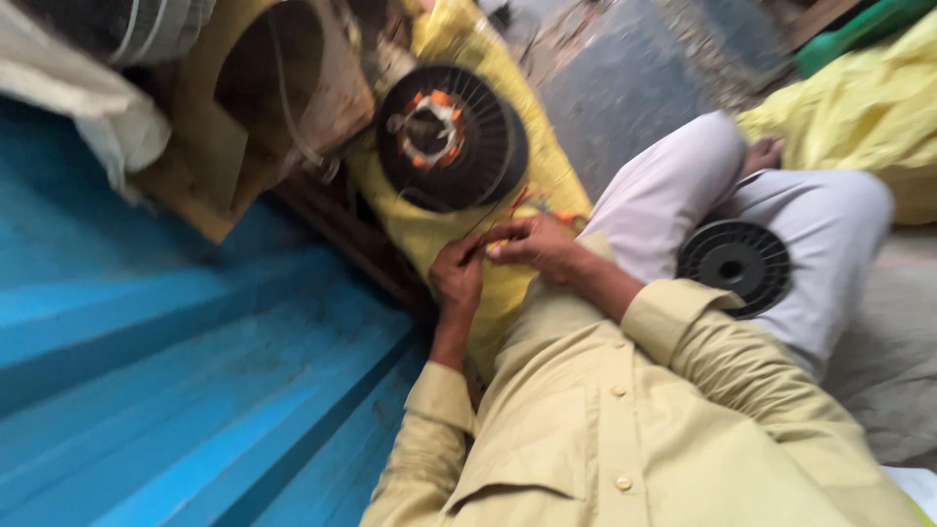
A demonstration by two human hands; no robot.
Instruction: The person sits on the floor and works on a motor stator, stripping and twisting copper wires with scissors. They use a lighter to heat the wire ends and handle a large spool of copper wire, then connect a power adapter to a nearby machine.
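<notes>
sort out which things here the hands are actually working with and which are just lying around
In use:
- left hand and right hand, pinching a thin orange wire
- black spool with orange windings, close to the hands
- yellow sack beneath it

Lying about:
- second black spool on the lap
- blue metal sheet
- wooden frame

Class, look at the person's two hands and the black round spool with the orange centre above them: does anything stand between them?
Nothing visible does. The left hand and right hand meet just below the black round spool with the orange centre; only yellow cloth lies underneath.

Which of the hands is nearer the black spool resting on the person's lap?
Right. The right hand lies closer to the black spool, off to its left; the left hand sits farther beyond.
</notes>
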